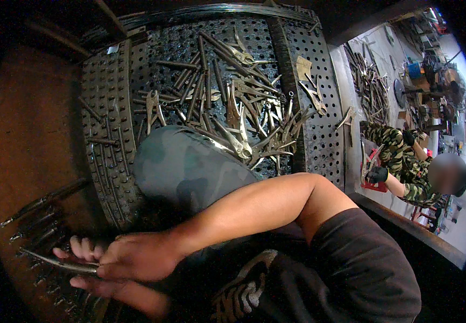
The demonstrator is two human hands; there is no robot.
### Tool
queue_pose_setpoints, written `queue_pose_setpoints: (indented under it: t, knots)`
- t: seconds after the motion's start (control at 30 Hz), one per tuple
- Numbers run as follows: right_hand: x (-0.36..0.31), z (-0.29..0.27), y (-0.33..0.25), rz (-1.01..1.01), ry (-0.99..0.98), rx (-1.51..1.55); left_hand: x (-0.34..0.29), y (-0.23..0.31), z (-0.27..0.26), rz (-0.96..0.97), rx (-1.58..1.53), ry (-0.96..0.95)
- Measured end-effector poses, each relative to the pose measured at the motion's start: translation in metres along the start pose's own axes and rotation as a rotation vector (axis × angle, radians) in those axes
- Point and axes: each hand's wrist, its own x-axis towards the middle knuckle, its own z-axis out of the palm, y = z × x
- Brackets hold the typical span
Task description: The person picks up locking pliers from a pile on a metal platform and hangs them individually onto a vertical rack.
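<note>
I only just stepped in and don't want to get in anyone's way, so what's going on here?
A person's right hand holds a slim metal piece, with the left hand close below; whether that one grips too is hard to tell. Other metal pieces lie in shadow beside the hands. On the perforated metal bench, locking pliers and dark bars lie jumbled. Off to the right is a co-worker in camouflage and dark gloves.

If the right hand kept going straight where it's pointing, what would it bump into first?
Past the slim metal tool it touches, the right hand would probably bump the dark metal tools on the left first, though it's hard to tell how deep they sit.
</note>
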Motion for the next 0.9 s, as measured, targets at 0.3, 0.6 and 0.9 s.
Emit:
queue_pose_setpoints:
  t: [0.3, 0.6, 0.9]
  knots:
    - [-0.004, 0.019, 0.028, -0.121, 0.103, -0.345, 0.019, 0.016, 0.000, -0.458, -0.924, -0.470]
    - [-0.011, 0.033, 0.025, 0.128, 0.085, -0.664, 0.004, 0.014, -0.042, -0.253, -0.541, -0.100]
    - [-0.015, 0.034, 0.023, 0.163, 0.059, -0.661, 0.001, 0.014, -0.013, -0.309, -0.590, -0.363]
